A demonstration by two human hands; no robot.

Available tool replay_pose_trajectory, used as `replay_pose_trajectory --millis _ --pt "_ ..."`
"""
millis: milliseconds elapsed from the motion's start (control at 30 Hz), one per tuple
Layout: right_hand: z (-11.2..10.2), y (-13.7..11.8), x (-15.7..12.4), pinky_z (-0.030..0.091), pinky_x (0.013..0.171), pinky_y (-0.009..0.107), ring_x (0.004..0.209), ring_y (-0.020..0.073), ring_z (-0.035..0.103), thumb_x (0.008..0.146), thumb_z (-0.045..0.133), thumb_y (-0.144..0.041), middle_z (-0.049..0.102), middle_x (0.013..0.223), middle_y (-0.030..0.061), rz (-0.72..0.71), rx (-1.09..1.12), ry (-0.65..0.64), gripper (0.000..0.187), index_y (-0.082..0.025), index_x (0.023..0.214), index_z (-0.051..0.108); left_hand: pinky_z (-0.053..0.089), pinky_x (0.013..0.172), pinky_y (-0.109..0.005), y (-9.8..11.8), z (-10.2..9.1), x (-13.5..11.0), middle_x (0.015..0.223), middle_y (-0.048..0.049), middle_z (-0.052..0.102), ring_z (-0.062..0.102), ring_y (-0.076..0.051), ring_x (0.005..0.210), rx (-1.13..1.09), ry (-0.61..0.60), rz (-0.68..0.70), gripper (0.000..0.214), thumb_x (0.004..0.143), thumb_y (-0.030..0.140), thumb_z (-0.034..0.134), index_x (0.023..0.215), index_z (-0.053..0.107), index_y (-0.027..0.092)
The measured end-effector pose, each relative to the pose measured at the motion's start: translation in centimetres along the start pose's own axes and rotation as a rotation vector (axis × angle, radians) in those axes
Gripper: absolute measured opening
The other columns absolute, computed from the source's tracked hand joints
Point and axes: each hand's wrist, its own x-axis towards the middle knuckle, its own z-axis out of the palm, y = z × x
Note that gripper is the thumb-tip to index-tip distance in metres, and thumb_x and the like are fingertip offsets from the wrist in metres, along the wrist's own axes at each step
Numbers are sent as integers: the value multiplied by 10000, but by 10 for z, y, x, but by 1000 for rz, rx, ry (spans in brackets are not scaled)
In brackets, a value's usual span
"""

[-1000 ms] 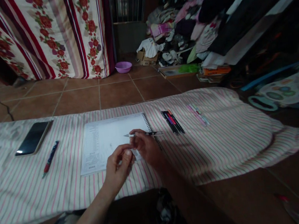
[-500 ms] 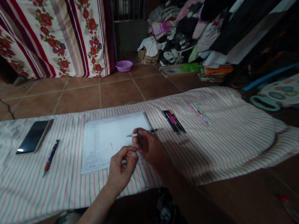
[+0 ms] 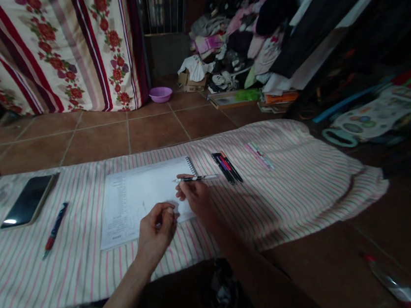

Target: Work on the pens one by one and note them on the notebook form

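My right hand (image 3: 194, 197) holds a pen (image 3: 195, 178) level over the right edge of a spiral notebook (image 3: 141, 196) lying open on a striped cloth (image 3: 290, 184). Beside it, my left hand (image 3: 157, 231) is pinched shut over the notebook's near edge; whatever small thing sits between its fingers is too small to make out. A bundle of pens (image 3: 226, 167) lies just right of the notebook. A red and blue pen (image 3: 55, 229) and a dark phone (image 3: 28, 207) lie to the left.
Tiled floor (image 3: 114, 134) stretches beyond the cloth to a floral curtain (image 3: 60, 52). A purple bowl (image 3: 160, 94) and a heap of clothes and boxes (image 3: 241, 46) stand at the back right. Pink pens (image 3: 259, 155) rest on the cloth; a wrapped object (image 3: 389, 281) lies lower right.
The view has shifted to the right, so everything sits further left in the frame. My right hand has raised the pen slightly; my left hand has drawn back a little toward me.
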Motion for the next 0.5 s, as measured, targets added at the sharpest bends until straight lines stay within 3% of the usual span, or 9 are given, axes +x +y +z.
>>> replay_pose_trajectory --millis 267,500 --pt "-33 4 5 441 498 219 524 107 543 809 468 -445 610 639 22 -131 -362 130 317 -160 846 604 437 484 -213 1 -5 1 605 -4 588 562 -125 553 32 -23 -39 315 772 458 554 858 594 158" --pt "-62 1 0 399 451 209 465 102 509 838 393 -438 587 591 0 -150 -396 173 348 -153 932 570 446 513 -227 -3 -7 4 606 0 606 585 -134 571 144 -36 24 269 789 424 531 849 606 173"
